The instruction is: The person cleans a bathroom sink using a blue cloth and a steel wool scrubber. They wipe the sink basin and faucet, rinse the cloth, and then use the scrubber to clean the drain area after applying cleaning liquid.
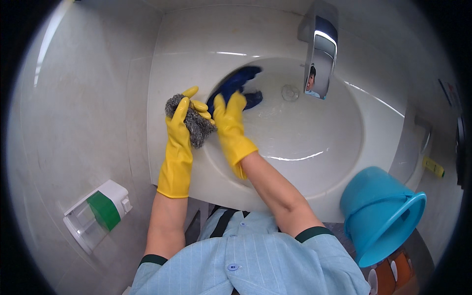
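Note:
Both my hands wear yellow rubber gloves. My left hand [184,118] is closed on a grey, fuzzy wire-like scouring pad [198,129], above the left rim of the sink. Just beside it, my right hand [230,115] reaches over the basin's left edge with its fingers closed on a dark blue cloth [238,81]. The blue cloth lies bunched against the basin's left inner wall. The white oval sink [305,132] looks wet, with a round drain [290,92] near its back. Motion slightly smears the right fingers, and their tips are partly hidden against the cloth.
A chrome faucet [319,54] overhangs the back right of the basin. At the counter's right front stands a turquoise bucket [366,196], tilted in view. A white dispenser with a green panel [104,210] is on the left wall. A yellow bottle [432,167] lies far right.

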Demonstrator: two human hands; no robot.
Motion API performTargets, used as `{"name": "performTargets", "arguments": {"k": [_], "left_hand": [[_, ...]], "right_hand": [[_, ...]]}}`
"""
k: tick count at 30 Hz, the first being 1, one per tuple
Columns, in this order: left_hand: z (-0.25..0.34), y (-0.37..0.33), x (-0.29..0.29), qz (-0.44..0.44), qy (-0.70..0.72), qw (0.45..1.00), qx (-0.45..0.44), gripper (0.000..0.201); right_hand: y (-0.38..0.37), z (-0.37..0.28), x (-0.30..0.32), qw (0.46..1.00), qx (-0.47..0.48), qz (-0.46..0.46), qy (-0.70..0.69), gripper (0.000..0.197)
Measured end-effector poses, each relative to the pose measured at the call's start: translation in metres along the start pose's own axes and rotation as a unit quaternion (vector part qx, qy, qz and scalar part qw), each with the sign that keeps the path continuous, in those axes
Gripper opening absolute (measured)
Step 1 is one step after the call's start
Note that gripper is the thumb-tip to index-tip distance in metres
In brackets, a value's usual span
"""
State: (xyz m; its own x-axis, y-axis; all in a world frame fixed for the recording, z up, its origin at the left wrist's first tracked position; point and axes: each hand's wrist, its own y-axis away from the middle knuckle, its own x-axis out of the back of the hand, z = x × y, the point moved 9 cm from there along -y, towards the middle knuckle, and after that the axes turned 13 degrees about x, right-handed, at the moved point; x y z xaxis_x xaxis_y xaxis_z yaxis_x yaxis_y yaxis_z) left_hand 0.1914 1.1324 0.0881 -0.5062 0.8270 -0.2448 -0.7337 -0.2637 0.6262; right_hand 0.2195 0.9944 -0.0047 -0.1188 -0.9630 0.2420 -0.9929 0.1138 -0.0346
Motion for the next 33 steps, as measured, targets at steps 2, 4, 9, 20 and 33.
{"name": "performTargets", "arguments": {"k": [2, 4, 9, 20, 33], "left_hand": [[0.0, 0.0, 0.005, -0.013, 0.012, 1.0, -0.005, 0.047], [-0.001, -0.001, 0.009, -0.013, 0.017, 1.0, -0.014, 0.047], [-0.001, -0.005, 0.003, -0.029, 0.001, 0.999, -0.016, 0.046], [0.001, 0.003, -0.003, -0.008, -0.038, 0.999, -0.037, 0.041], [0.001, 0.009, -0.007, 0.0, -0.035, 0.999, -0.029, 0.042]], "right_hand": [[0.027, -0.023, -0.003, 0.988, 0.075, -0.133, -0.003, 0.064], [0.052, -0.045, 0.019, 0.962, 0.1, -0.254, -0.019, 0.059], [0.099, -0.056, 0.118, 0.924, 0.13, -0.358, 0.027, 0.05], [0.041, 0.007, 0.281, 0.726, -0.029, -0.367, 0.58, 0.028], [-0.049, 0.053, 0.09, 0.816, 0.173, -0.102, 0.542, 0.063]]}}
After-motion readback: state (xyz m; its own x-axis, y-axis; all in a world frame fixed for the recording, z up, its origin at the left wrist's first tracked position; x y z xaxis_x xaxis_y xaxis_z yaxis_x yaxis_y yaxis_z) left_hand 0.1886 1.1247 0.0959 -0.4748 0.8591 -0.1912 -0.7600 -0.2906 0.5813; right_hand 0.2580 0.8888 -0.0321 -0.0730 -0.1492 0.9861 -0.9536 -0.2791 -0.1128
